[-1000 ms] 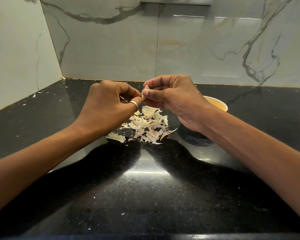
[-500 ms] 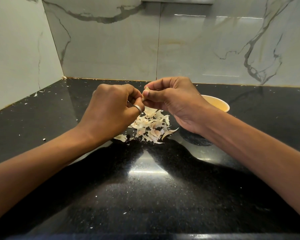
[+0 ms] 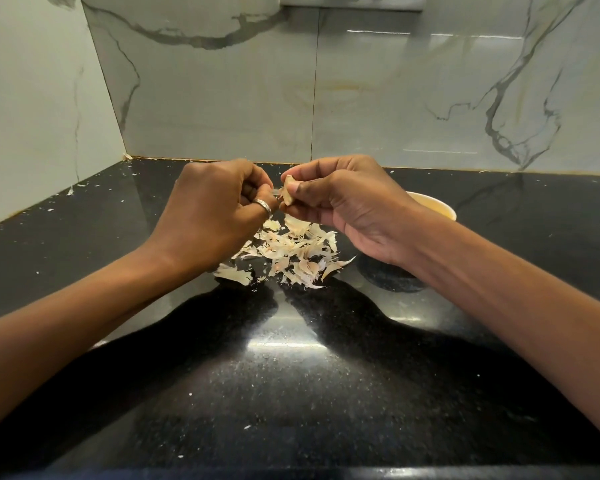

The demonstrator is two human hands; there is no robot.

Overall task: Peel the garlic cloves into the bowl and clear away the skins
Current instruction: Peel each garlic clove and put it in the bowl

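Black speckled counter (image 3: 291, 375) under marble walls, left hand (image 3: 219, 209) curled, pinching a skin strip (image 3: 275, 192), garlic clove (image 3: 289, 194) held above the heaped loose skins (image 3: 291, 252), gripped by right hand (image 3: 347, 209), bowl (image 3: 437, 206) partly hidden behind right wrist

The support surface is a polished black speckled countertop (image 3: 291, 393) filling the lower half of the frame. A loose pile of garlic skins (image 3: 291, 252) lies directly on it at frame centre. A bowl (image 3: 433, 207) with a pale interior stands just right of the pile. Small pale flecks (image 3: 70, 191) are scattered across the surface.
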